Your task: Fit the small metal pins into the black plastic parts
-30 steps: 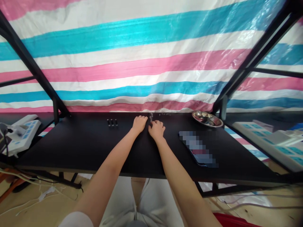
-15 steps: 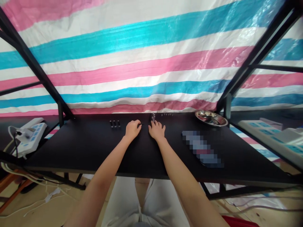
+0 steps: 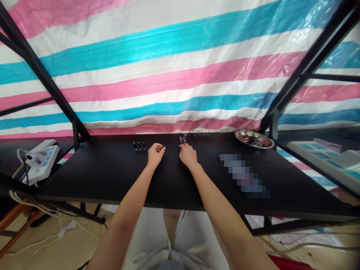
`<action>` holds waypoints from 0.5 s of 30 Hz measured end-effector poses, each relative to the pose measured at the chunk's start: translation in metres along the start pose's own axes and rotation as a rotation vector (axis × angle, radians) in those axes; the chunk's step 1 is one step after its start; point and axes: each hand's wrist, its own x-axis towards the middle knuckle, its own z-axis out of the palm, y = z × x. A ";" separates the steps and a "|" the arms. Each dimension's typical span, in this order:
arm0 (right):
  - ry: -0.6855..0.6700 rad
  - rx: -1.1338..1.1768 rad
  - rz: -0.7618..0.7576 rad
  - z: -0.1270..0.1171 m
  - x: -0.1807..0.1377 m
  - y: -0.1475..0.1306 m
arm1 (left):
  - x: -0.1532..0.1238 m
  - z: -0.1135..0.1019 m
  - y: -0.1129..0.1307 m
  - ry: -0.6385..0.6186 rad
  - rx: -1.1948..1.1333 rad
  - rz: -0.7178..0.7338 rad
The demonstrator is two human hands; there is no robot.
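Observation:
My left hand (image 3: 156, 154) is closed in a pinch over the black table, gripping a small thin dark stick (image 3: 167, 146) that points right from its fingertips. To its right, my right hand (image 3: 188, 154) has its fingers curled together at a small cluster of clear or silvery pieces (image 3: 184, 137). A short pale cylinder (image 3: 180, 140) stands just beyond its fingertips. What lies under those fingers is hidden. Left of my left hand, three small dark cylinders with light tips (image 3: 139, 146) stand in a row.
Several tiny pieces (image 3: 201, 135) line the table's back edge. A round metal tray (image 3: 254, 140) sits at the back right, and a pixelated bluish object (image 3: 243, 175) lies in front of it. Power strips (image 3: 46, 161) and black frame posts flank the black table (image 3: 98, 176); a striped sheet hangs behind.
My right hand's fingers were spread over the cluster and are now drawn together nearer me, exposing more pieces. My left hand still pinches the stick, which shows more clearly. The view has shifted slightly.

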 end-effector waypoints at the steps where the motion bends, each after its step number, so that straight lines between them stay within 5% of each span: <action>1: 0.022 0.028 -0.023 -0.002 0.000 -0.002 | 0.002 0.000 -0.003 0.025 -0.051 -0.031; 8: 0.247 0.315 -0.208 -0.007 -0.001 -0.011 | 0.006 -0.004 -0.002 0.075 -0.287 -0.229; 15: 0.305 0.501 -0.245 -0.011 -0.004 -0.016 | 0.005 -0.007 0.005 0.065 -0.398 -0.290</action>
